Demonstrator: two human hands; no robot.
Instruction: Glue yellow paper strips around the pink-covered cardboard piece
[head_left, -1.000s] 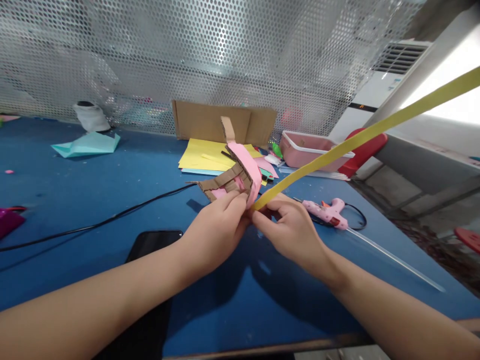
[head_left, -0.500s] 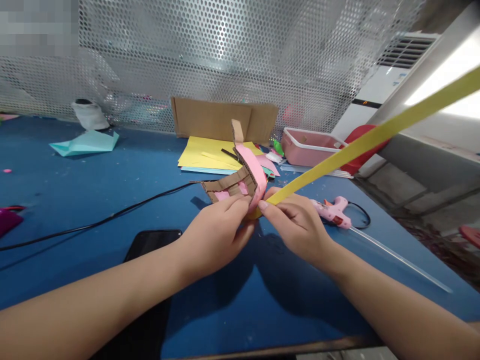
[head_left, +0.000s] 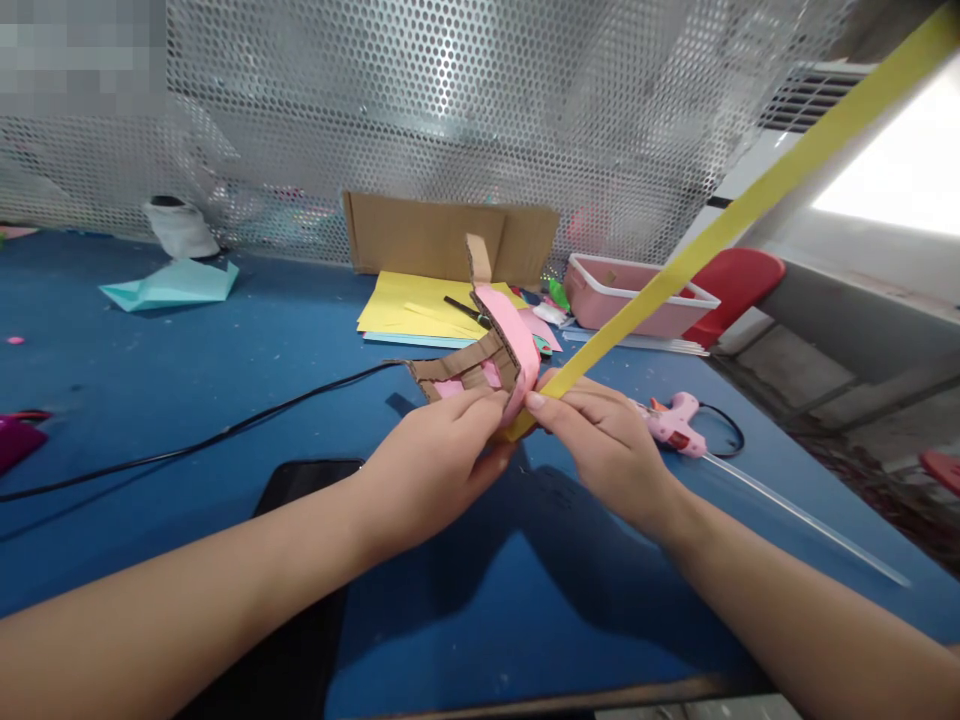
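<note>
Between my hands is a small cardboard piece (head_left: 469, 362) of brown strips with pink patches, tilted above the table. A pink paper strip (head_left: 511, 325) runs along its raised edge, and a bare cardboard tab sticks up at the top. My left hand (head_left: 435, 465) is closed round the near side of the cardboard piece, its fingertips partly hidden. Thumb and fingers of my right hand (head_left: 607, 440) pinch a long yellow paper strip (head_left: 675, 270) against the piece's lower right end. The strip's free length slants up to the top right.
A pink glue gun (head_left: 679, 425) with a long clear glue stick lies at the right. Left of centre is a black phone (head_left: 307, 485) beneath my left forearm. Yellow paper sheets (head_left: 401, 305), a pink basket (head_left: 622, 300) and folded blue paper (head_left: 172, 285) stand farther back. A black cable (head_left: 300, 400) crosses the left.
The yellow strip's free end has swung upward and now slants more steeply. Both hands and the cardboard piece have shifted very slightly to the right; the grips look the same.
</note>
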